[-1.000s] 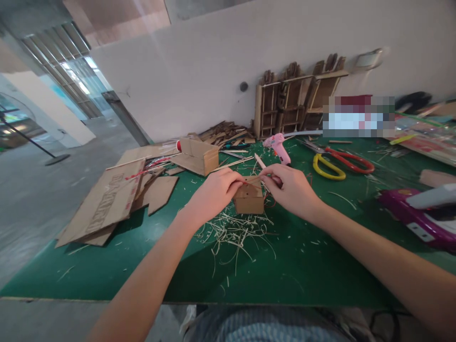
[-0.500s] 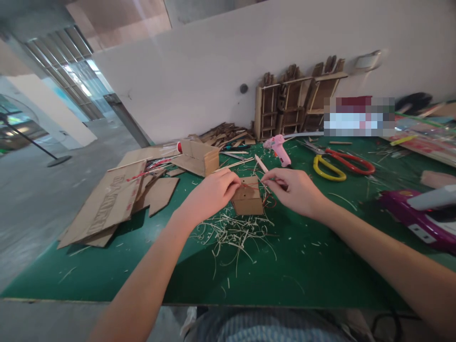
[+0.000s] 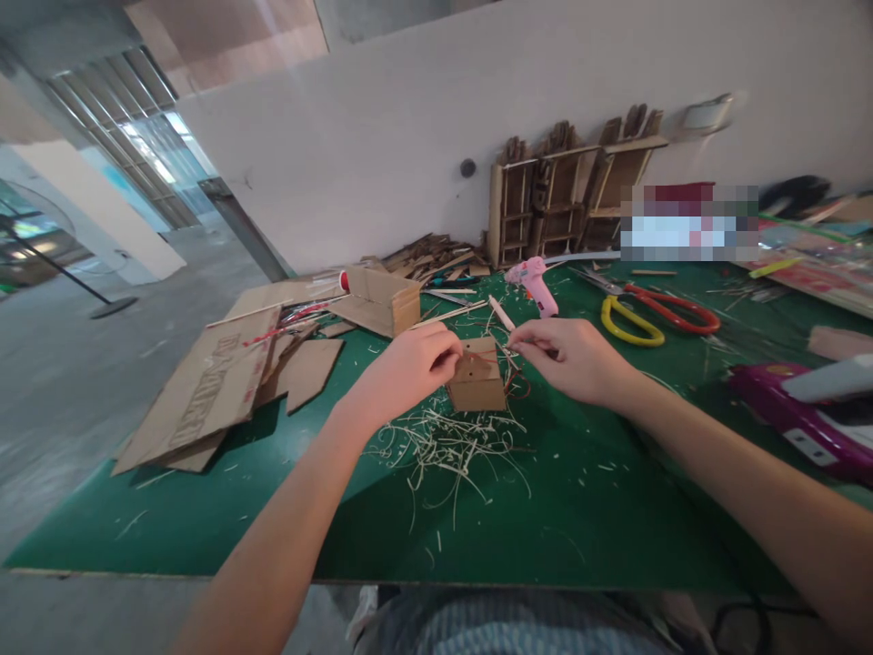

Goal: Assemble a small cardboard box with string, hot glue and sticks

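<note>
A small cardboard box (image 3: 479, 395) stands on the green table, with small holes in its top. Thin red wire (image 3: 516, 387) loops out at its right side, and a red strand crosses the top. My left hand (image 3: 426, 357) is closed in a pinch at the box's upper left edge; what sits between its fingertips is hidden. To the right of the box, slightly above the table, my right hand (image 3: 569, 357) pinches with thumb and forefinger, and anything held there is too small to make out. A pale stick (image 3: 501, 314) lies just beyond its fingertips.
Wood shavings (image 3: 454, 446) lie in front of the box. Cardboard sheets (image 3: 205, 391) are stacked left, near an open cardboard piece (image 3: 382, 305). Behind are a pink glue gun (image 3: 536, 284) and scissors (image 3: 658, 314). A purple power strip (image 3: 797, 423) is at right.
My right hand has shifted slightly to the right, away from the box. My left hand stays pinched at the box's edge.
</note>
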`<act>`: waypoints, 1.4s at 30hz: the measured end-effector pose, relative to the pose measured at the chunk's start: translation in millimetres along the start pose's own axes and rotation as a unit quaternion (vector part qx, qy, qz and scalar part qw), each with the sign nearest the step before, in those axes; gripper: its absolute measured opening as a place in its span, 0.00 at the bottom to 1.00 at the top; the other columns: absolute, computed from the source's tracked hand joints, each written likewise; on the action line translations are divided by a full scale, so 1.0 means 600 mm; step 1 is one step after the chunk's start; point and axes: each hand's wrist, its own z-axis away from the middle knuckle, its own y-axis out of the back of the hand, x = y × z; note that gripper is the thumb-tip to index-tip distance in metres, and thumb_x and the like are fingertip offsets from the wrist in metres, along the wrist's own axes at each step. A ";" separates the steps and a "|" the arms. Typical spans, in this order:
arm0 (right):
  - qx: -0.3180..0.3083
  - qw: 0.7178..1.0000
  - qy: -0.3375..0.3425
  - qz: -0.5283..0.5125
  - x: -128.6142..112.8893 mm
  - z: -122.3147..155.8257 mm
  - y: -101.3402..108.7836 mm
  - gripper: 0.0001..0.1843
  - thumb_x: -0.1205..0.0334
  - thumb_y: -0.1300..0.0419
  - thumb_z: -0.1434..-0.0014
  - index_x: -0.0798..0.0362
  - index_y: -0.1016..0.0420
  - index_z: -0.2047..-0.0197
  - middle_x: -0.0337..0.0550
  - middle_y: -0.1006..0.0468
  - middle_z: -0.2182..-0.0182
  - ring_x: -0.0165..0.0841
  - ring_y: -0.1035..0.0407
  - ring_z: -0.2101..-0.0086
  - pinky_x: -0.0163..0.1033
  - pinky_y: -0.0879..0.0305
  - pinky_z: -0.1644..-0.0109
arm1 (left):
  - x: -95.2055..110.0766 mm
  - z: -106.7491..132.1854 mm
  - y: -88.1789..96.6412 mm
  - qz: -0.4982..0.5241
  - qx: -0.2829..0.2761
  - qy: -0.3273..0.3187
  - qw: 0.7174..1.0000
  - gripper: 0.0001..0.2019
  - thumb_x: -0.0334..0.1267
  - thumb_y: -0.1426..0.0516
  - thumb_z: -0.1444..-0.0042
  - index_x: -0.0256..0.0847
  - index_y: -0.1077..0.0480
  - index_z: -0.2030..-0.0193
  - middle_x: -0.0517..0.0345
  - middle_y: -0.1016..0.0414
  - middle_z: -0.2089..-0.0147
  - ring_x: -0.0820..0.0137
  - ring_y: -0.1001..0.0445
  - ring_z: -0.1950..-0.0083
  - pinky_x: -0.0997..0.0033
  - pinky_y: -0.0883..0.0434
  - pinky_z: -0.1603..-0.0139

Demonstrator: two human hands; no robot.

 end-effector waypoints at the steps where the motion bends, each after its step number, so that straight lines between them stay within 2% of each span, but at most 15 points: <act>1: 0.001 1.000 0.002 0.001 0.001 -0.001 0.000 0.11 0.62 0.47 0.40 0.54 0.23 0.65 0.41 0.23 0.75 0.27 0.36 0.79 0.35 0.40 0.74 | 0.000 -0.001 0.000 0.001 0.000 0.000 1.000 0.09 0.30 0.51 0.38 0.40 0.31 0.65 0.55 0.29 0.63 0.71 0.31 0.64 0.70 0.34 0.63; 11: 0.012 1.000 -0.010 0.003 0.003 -0.002 0.000 0.10 0.62 0.46 0.40 0.53 0.25 0.67 0.39 0.25 0.77 0.27 0.37 0.80 0.35 0.41 0.74 | -0.001 0.001 0.004 0.010 -0.001 0.002 1.000 0.09 0.29 0.51 0.39 0.40 0.30 0.65 0.55 0.29 0.63 0.72 0.31 0.64 0.69 0.34 0.62; 16: 0.064 0.997 -0.038 -0.020 -0.009 -0.001 -0.010 0.09 0.59 0.45 0.39 0.53 0.26 0.66 0.34 0.37 0.84 0.27 0.43 0.82 0.34 0.45 0.76 | -0.005 0.004 0.002 0.018 0.013 0.017 1.000 0.09 0.32 0.50 0.38 0.40 0.29 0.63 0.55 0.28 0.62 0.73 0.31 0.65 0.70 0.33 0.64; 18: 0.066 0.997 -0.036 -0.031 -0.010 0.000 -0.017 0.09 0.59 0.45 0.39 0.53 0.26 0.65 0.33 0.40 0.84 0.26 0.44 0.82 0.34 0.46 0.77 | -0.006 0.005 0.002 0.009 0.032 0.025 0.999 0.09 0.37 0.50 0.37 0.40 0.29 0.58 0.54 0.28 0.60 0.72 0.30 0.65 0.68 0.32 0.65; 21: 0.058 0.997 -0.023 -0.040 -0.010 0.000 -0.025 0.09 0.60 0.46 0.38 0.53 0.26 0.62 0.35 0.35 0.80 0.27 0.41 0.79 0.34 0.43 0.75 | -0.003 0.003 0.000 0.013 0.059 0.013 0.998 0.16 0.42 0.49 0.37 0.42 0.33 0.45 0.49 0.31 0.52 0.67 0.29 0.56 0.64 0.29 0.57; 23: 0.057 0.997 -0.012 -0.042 -0.009 0.000 -0.026 0.08 0.61 0.46 0.38 0.52 0.26 0.61 0.38 0.31 0.76 0.27 0.40 0.78 0.34 0.42 0.74 | 0.000 0.002 -0.001 0.031 0.046 -0.007 0.998 0.20 0.45 0.46 0.39 0.45 0.37 0.41 0.48 0.35 0.44 0.62 0.32 0.45 0.59 0.30 0.47; 25: 0.070 0.997 -0.006 -0.036 -0.009 -0.001 -0.024 0.08 0.62 0.46 0.38 0.52 0.26 0.61 0.38 0.30 0.76 0.27 0.39 0.78 0.34 0.42 0.73 | 0.002 0.000 -0.003 0.049 0.015 -0.008 0.999 0.25 0.49 0.44 0.41 0.47 0.39 0.39 0.48 0.39 0.38 0.58 0.37 0.38 0.56 0.32 0.41; 28: 0.100 0.995 -0.009 -0.021 -0.009 -0.003 -0.019 0.07 0.62 0.45 0.38 0.52 0.26 0.62 0.36 0.33 0.78 0.27 0.40 0.78 0.34 0.42 0.74 | -0.002 -0.003 -0.007 0.076 -0.033 0.022 0.996 0.25 0.52 0.43 0.43 0.47 0.38 0.40 0.50 0.39 0.36 0.58 0.35 0.39 0.56 0.29 0.44; 31: 0.105 0.994 -0.016 -0.023 -0.006 -0.004 -0.016 0.06 0.62 0.44 0.39 0.52 0.26 0.63 0.36 0.32 0.78 0.26 0.40 0.79 0.34 0.42 0.74 | -0.007 -0.006 -0.011 0.097 -0.046 0.024 0.994 0.23 0.51 0.43 0.42 0.47 0.36 0.42 0.52 0.34 0.40 0.60 0.31 0.43 0.57 0.28 0.45; 37: 0.086 0.995 -0.022 -0.044 0.000 -0.003 -0.018 0.08 0.61 0.46 0.38 0.53 0.28 0.57 0.40 0.26 0.72 0.27 0.36 0.77 0.34 0.39 0.73 | -0.010 -0.008 -0.014 0.100 -0.043 0.021 0.994 0.18 0.49 0.43 0.42 0.49 0.30 0.47 0.53 0.35 0.37 0.59 0.33 0.39 0.55 0.28 0.44; 40: 0.087 0.995 -0.022 -0.038 -0.002 -0.002 -0.016 0.09 0.63 0.46 0.38 0.53 0.28 0.56 0.42 0.25 0.69 0.27 0.35 0.75 0.35 0.38 0.72 | -0.010 -0.007 -0.015 0.101 -0.016 0.013 0.995 0.16 0.49 0.43 0.41 0.48 0.27 0.50 0.52 0.36 0.36 0.58 0.34 0.38 0.54 0.28 0.44; 42: 0.101 0.994 -0.019 -0.026 -0.003 -0.002 -0.013 0.08 0.63 0.46 0.38 0.53 0.28 0.57 0.41 0.25 0.69 0.28 0.36 0.76 0.35 0.39 0.71 | -0.009 -0.008 -0.015 0.104 0.010 -0.006 0.994 0.13 0.48 0.43 0.41 0.45 0.27 0.53 0.51 0.32 0.39 0.60 0.31 0.40 0.55 0.28 0.45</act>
